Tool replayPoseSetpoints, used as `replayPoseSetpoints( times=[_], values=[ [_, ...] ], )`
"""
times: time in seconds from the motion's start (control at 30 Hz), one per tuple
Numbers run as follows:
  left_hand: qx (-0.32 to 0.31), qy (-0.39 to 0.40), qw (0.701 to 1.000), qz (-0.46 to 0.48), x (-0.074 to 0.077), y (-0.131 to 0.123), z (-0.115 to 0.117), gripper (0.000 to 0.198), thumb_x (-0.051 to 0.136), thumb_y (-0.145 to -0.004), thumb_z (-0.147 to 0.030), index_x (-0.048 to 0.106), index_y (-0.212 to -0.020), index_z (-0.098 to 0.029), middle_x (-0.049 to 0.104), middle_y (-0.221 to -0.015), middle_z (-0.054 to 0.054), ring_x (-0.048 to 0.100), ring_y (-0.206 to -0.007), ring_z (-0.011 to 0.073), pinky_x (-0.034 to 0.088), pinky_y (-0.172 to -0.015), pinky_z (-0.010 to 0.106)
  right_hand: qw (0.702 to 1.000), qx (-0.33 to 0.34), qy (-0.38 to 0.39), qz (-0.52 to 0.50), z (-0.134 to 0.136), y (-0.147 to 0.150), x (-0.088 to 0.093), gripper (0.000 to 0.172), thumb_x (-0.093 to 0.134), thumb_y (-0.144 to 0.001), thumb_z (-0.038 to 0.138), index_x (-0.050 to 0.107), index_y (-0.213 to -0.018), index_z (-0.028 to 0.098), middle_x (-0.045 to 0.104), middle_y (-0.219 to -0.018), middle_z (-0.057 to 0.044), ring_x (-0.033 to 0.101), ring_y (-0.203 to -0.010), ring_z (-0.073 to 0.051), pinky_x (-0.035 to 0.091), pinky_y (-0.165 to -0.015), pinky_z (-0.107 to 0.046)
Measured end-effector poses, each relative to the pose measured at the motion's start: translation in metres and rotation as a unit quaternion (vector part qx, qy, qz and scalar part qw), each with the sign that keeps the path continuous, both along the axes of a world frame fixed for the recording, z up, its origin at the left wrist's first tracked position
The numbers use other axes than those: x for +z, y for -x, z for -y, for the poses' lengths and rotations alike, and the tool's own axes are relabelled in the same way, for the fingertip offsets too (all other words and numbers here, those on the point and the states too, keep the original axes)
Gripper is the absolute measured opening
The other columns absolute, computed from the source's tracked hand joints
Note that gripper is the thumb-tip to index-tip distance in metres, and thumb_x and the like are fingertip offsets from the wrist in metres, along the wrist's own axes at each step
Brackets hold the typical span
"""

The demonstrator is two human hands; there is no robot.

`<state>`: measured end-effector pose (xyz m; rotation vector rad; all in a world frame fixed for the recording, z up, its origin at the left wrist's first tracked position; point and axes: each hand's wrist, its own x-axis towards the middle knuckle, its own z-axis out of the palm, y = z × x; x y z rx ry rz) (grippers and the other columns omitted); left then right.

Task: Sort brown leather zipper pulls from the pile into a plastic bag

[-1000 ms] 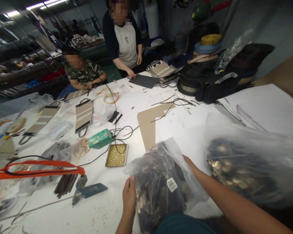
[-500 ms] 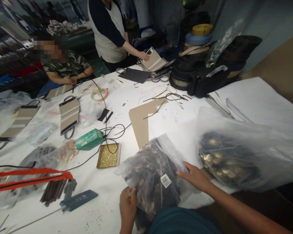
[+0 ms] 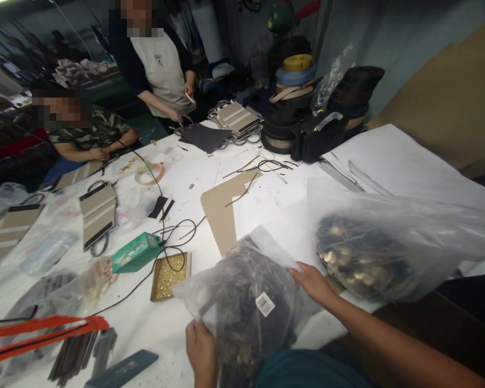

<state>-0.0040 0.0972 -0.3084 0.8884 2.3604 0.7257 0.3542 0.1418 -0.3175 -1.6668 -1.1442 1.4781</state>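
A clear plastic bag (image 3: 242,302) full of dark pieces, a white barcode label (image 3: 265,304) on its front, leans close to my body at the table edge. My left hand (image 3: 201,345) is closed on the bag's left edge, low down. On the opposite side, my right hand (image 3: 314,284) pinches the plastic near the upper right edge. A second clear bag (image 3: 359,253), holding dark and gold-coloured pieces, lies just beyond my right hand. Left of the held bag is a small open box (image 3: 168,276) of tiny gold bits.
A green box (image 3: 135,252) with black cable lies left, near an orange strap (image 3: 44,331) and a dark blue flat object (image 3: 123,369). Brown card (image 3: 220,213) lies mid-table. Rolls of strap (image 3: 286,108) are stacked behind. Two people are across the table, one standing (image 3: 157,64), one seated (image 3: 92,126).
My view has shifted. The left hand stays on the bag's left edge and the right hand on its right. The standing person has straightened and taken a hand off the beige-and-black pieces.
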Motion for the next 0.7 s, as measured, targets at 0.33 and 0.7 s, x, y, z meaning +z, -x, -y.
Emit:
replayPoseSetpoints(
  times=[0.33, 0.7],
  values=[
    [-0.002, -0.159, 0.954, 0.253, 0.124, -0.101, -0.085, 0.047, 0.068, -0.084, -0.062, 0.061, -0.100, -0.019, 0.054, -0.073, -0.004, 0.049, -0.064, 0.0099, 0.044, -0.064, 0.020, 0.977, -0.197, -0.005, -0.086, -0.049, -0.007, 0.003, 0.050, 0.061, -0.079, 0.063, 0.065, -0.089, 0.015, 0.063, -0.077, -0.003, 0.056, -0.071, -0.017, 0.041, -0.067, -0.025],
    [-0.083, -0.233, 0.898, 0.364, 0.222, -0.175, -0.141, 0.037, 0.078, -0.082, -0.048, 0.060, -0.097, -0.020, 0.058, -0.073, -0.003, 0.052, -0.061, 0.0083, 0.048, -0.057, 0.016, 0.917, -0.373, -0.021, -0.138, -0.091, -0.048, -0.011, 0.067, 0.070, -0.067, 0.063, 0.073, -0.111, 0.012, 0.072, -0.108, -0.010, 0.066, -0.093, -0.025, 0.051, -0.078, -0.028]
  ],
)
